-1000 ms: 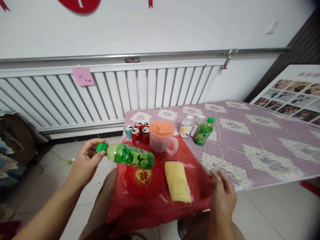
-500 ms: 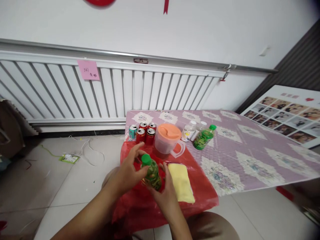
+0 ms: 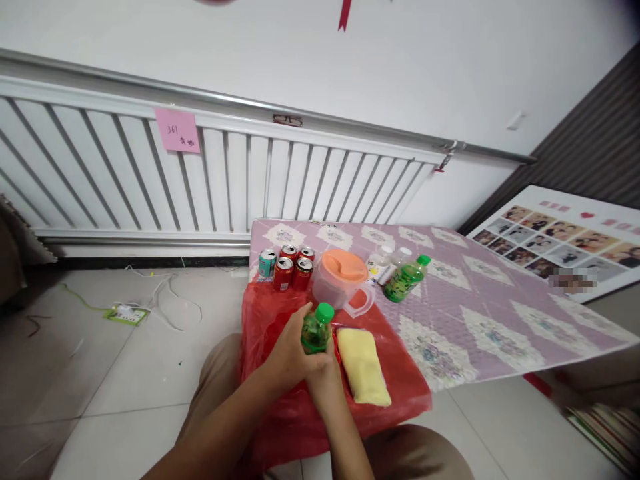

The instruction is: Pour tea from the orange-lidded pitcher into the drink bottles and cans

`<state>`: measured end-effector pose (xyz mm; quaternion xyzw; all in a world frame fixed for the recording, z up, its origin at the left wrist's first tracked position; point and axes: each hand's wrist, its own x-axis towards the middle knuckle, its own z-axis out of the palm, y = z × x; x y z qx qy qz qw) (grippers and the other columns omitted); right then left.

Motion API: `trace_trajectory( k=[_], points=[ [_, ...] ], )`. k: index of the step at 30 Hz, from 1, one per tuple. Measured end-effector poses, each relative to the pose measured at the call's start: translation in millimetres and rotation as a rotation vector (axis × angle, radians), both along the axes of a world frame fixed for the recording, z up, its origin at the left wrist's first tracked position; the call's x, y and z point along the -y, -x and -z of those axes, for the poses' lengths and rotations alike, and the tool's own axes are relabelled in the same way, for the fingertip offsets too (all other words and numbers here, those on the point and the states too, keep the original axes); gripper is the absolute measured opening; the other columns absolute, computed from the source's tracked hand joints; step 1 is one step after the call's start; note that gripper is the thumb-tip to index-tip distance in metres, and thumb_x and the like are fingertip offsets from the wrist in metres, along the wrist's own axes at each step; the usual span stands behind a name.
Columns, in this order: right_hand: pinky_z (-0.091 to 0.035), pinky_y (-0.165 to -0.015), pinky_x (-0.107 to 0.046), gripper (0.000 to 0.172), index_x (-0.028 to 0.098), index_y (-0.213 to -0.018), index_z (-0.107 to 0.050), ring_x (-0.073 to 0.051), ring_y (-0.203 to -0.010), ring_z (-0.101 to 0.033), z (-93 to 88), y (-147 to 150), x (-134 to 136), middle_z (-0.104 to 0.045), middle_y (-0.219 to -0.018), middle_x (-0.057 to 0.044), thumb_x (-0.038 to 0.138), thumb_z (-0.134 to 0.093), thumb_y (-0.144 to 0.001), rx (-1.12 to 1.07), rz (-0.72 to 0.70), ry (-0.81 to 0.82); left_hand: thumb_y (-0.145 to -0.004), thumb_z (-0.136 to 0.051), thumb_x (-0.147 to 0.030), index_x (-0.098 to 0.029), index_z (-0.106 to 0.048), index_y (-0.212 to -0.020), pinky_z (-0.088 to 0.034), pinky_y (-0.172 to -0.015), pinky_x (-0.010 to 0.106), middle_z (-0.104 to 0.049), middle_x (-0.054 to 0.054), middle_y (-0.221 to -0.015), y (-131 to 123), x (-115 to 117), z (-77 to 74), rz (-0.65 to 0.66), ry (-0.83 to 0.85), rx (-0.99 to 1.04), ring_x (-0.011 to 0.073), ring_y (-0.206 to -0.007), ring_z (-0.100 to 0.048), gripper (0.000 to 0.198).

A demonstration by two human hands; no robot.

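A green plastic bottle (image 3: 315, 335) with a green cap stands nearly upright between my hands, above the red plastic sheet (image 3: 400, 393). My left hand (image 3: 290, 353) wraps round its left side, thumb across the front. From the right and below, my right hand (image 3: 324, 379) closes on the bottle's lower part; its fingers are mostly hidden. Right of my hands lies a folded yellow cloth (image 3: 364, 367). Just behind them is a clear plastic jug (image 3: 330, 290) with an orange lid (image 3: 344, 267).
Several opened drink cans (image 3: 283, 273) stand left of the jug. To its right, another green bottle (image 3: 403, 280) leans beside clear bottles (image 3: 383, 263) on the flowered tablecloth (image 3: 440, 353). A radiator (image 3: 225, 180) runs behind. White cables (image 3: 160, 300) lie on the floor.
The bottle has turned more upright and shifted slightly right. Both hands have come together and now wrap it, the left with its whole hand rather than near the cap.
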<state>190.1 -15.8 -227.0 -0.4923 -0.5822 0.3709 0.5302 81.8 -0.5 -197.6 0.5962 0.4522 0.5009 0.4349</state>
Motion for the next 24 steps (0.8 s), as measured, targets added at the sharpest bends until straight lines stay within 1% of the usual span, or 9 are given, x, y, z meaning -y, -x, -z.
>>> trace_trajectory(
  k=[3,6,8,10,13,16,19,22,24],
  points=[
    [-0.051,-0.099,-0.042,0.066,0.021,-0.137,-0.050,-0.026,-0.113,-0.065,-2.3,-4.1,2.6,-0.066,-0.127,-0.011,0.015,-0.062,-0.072,0.055,-0.073,0.065,-0.060,-0.075,-0.006,-0.019,-0.040,-0.137,-0.039,-0.112,0.049,-0.052,0.014,-0.138,-3.8,-3.0,8.6,-0.049,-0.011,-0.023,0.0295,-0.128,-0.051,0.086],
    [-0.045,-0.106,-0.047,0.061,0.022,-0.128,-0.059,-0.027,-0.119,-0.061,-7.9,-24.6,6.0,-0.067,-0.125,-0.009,0.011,-0.061,-0.068,0.230,-0.120,0.054,-0.062,-0.076,-0.009,-0.019,-0.042,-0.134,-0.041,-0.110,0.049,-0.053,0.013,-0.136,-3.9,-0.6,16.6,-0.048,-0.058,-0.030,0.0290,-0.126,-0.053,0.081],
    [-0.044,-0.107,-0.048,0.058,0.023,-0.124,-0.063,-0.027,-0.118,-0.061,-12.9,-43.7,5.8,-0.069,-0.123,-0.008,0.012,-0.059,-0.067,0.312,-0.125,0.041,-0.064,-0.077,-0.011,-0.020,-0.042,-0.134,-0.041,-0.110,0.048,-0.052,0.013,-0.135,-4.2,2.5,22.3,-0.035,-0.100,-0.034,0.0286,-0.126,-0.053,0.079],
    [-0.044,-0.106,-0.049,0.053,0.024,-0.122,-0.065,-0.027,-0.118,-0.061,-20.4,-60.7,3.8,-0.069,-0.123,-0.007,0.016,-0.061,-0.069,0.333,-0.067,0.041,-0.065,-0.077,-0.012,-0.020,-0.042,-0.133,-0.041,-0.109,0.048,-0.053,0.013,-0.134,-5.5,5.5,27.3,-0.033,-0.134,-0.046,0.0284,-0.125,-0.053,0.077],
    [-0.052,-0.094,-0.047,0.041,0.023,-0.120,-0.066,-0.027,-0.108,-0.065,-38.8,-70.9,1.1,-0.070,-0.117,-0.009,0.030,-0.063,-0.079,0.238,0.095,0.078,-0.066,-0.077,-0.013,-0.021,-0.041,-0.133,-0.041,-0.109,0.049,-0.053,0.013,-0.134,-7.8,7.8,32.1,-0.056,-0.168,-0.066,0.0286,-0.125,-0.053,0.076],
    [-0.055,-0.085,-0.042,0.044,0.023,-0.121,-0.063,-0.025,-0.097,-0.067,-61.4,-57.8,1.6,-0.071,-0.110,-0.010,0.040,-0.067,-0.080,0.108,0.169,0.074,-0.068,-0.076,-0.014,-0.021,-0.039,-0.133,-0.041,-0.109,0.050,-0.052,0.013,-0.134,-9.1,7.7,34.3,-0.069,-0.191,-0.074,0.0286,-0.126,-0.052,0.075],
    [-0.052,-0.089,-0.044,0.049,0.025,-0.118,-0.062,-0.025,-0.100,-0.066,-76.1,-32.8,2.1,-0.069,-0.110,-0.008,0.041,-0.073,-0.073,0.061,0.176,0.041,-0.070,-0.072,-0.014,-0.021,-0.038,-0.133,-0.044,-0.106,0.049,-0.052,0.013,-0.133,-9.1,7.2,35.5,-0.062,-0.198,-0.067,0.0280,-0.124,-0.054,0.072],
    [-0.047,-0.095,-0.047,0.049,0.025,-0.111,-0.061,-0.026,-0.104,-0.063,-77.7,-12.6,-0.8,-0.068,-0.110,-0.007,0.039,-0.076,-0.066,0.051,0.200,0.030,-0.070,-0.069,-0.011,-0.020,-0.038,-0.132,-0.046,-0.105,0.048,-0.053,0.013,-0.131,-8.7,7.1,36.1,-0.065,-0.197,-0.057,0.0284,-0.122,-0.055,0.070],
    [-0.050,-0.090,-0.044,0.046,0.024,-0.105,-0.060,-0.025,-0.098,-0.063,-74.7,-5.4,-3.6,-0.066,-0.106,-0.006,0.040,-0.077,-0.065,0.040,0.200,0.057,-0.069,-0.068,-0.010,-0.019,-0.039,-0.131,-0.046,-0.104,0.049,-0.053,0.013,-0.130,-8.0,6.7,35.7,-0.062,-0.197,-0.049,0.0287,-0.122,-0.055,0.070]
  ],
)
